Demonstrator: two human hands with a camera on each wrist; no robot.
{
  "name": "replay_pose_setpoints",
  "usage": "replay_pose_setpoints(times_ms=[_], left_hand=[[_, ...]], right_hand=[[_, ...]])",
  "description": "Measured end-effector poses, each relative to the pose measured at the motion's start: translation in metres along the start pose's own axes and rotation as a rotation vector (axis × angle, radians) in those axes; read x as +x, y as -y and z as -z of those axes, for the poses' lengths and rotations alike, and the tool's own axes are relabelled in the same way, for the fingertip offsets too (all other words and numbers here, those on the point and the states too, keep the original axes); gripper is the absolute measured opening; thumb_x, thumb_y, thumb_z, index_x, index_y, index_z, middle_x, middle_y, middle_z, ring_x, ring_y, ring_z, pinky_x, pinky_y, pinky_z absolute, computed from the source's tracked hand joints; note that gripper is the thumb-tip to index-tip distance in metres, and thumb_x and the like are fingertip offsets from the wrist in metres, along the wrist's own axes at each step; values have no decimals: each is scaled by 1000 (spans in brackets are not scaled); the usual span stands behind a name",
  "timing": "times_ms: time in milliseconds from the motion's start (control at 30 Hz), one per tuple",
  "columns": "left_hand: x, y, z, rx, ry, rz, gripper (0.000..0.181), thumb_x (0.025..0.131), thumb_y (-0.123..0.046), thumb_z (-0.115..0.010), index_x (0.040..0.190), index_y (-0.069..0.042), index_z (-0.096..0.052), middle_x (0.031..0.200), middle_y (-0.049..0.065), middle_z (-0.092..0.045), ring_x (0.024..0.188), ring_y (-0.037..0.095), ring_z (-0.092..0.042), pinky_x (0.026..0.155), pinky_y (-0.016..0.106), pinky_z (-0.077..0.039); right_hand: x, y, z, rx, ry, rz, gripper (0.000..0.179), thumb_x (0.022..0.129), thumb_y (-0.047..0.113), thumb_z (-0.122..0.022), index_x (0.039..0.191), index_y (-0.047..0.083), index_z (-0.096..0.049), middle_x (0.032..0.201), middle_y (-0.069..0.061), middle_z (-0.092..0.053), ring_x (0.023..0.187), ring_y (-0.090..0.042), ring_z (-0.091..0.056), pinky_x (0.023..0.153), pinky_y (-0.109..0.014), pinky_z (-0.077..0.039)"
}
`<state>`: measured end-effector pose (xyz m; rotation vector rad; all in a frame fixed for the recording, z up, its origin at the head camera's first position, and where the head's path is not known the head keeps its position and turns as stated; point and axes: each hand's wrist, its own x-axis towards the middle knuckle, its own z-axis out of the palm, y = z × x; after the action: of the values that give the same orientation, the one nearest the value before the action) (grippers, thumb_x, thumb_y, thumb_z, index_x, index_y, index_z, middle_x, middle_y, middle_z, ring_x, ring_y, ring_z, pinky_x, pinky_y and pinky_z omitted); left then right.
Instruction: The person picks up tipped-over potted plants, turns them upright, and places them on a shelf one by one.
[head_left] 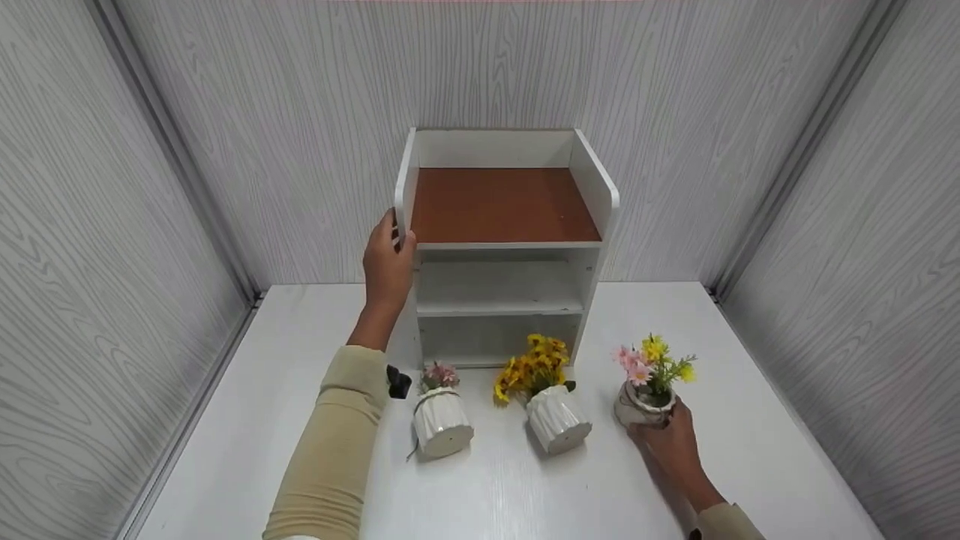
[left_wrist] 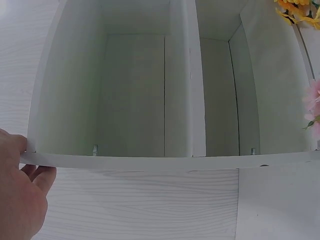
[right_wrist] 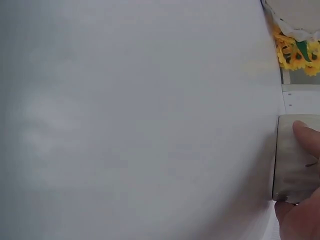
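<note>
My left hand (head_left: 388,262) grips the left side panel of a small white shelf unit (head_left: 506,206) with a brown top. In the left wrist view, thumb and fingers (left_wrist: 44,179) pinch the panel's front edge. At the right, my right hand (head_left: 671,446) holds a pale round flowerpot (head_left: 634,411) with pink and yellow artificial flowers, upright. The right wrist view shows the thumb (right_wrist: 307,137) across the pot's side; whether its base touches the table I cannot tell. Two white flowerpots lie tipped over before the shelf: one with pink flowers (head_left: 442,427), one with yellow flowers (head_left: 534,366).
The shelf unit stands on a white table (head_left: 247,420) near the back wall (head_left: 495,67). Grey wood-grain panels enclose the left and right sides. A small black object (head_left: 398,382) shows beside my left forearm.
</note>
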<state>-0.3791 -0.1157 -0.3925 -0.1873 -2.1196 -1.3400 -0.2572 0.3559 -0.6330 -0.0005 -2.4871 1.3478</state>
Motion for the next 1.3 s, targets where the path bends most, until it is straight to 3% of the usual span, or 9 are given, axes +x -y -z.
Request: replay_pose_setpoints(times_ms=[100,267,333,567,800,1300], left_hand=[[0,1,0,0,-7,6,51,106,-19,-52,153,-6,-40,142,15,-54,132,27,-55,104,38,-50],[0,0,0,-7,0,13,51,106,-20,-51,154,-7,-39,142,14,-54,133,27,-55,104,38,-50],[0,-1,1,-9,0,14,51,106,-21,-51,154,-7,-39,142,14,-54,132,28,-55,104,39,-51],[0,0,0,-15,-4,8,51,106,-21,-50,154,-8,-39,142,13,-54,132,27,-55,104,40,-51],[0,1,0,-21,1,12,52,106,-20,-50,154,-7,-38,142,14,-53,132,27,-54,105,40,-50],[1,2,-1,-8,-1,-3,51,106,-20,-50,154,-7,-39,143,13,-53,132,25,-54,105,37,-49]], right_hand=[[-3,2,1,25,29,-23,87,81,5,-83,151,-4,-32,147,-22,-48,139,-32,-43,112,-48,-35],[-12,10,9,36,100,-131,111,89,20,-78,157,-9,5,161,-34,-12,149,-47,-18,117,-59,-26],[-13,14,12,35,111,-166,115,91,28,-77,156,-7,11,162,-34,-3,151,-49,-11,119,-60,-22],[-6,24,20,45,100,-180,111,92,40,-74,159,-4,3,165,-29,-4,153,-45,-11,122,-56,-20],[-1,30,23,0,118,-247,111,92,54,-67,161,0,2,165,-29,-3,153,-46,-11,121,-58,-21],[-3,23,21,-11,129,-246,113,91,57,-68,161,-1,-1,166,-28,-5,153,-43,-11,122,-57,-20]])
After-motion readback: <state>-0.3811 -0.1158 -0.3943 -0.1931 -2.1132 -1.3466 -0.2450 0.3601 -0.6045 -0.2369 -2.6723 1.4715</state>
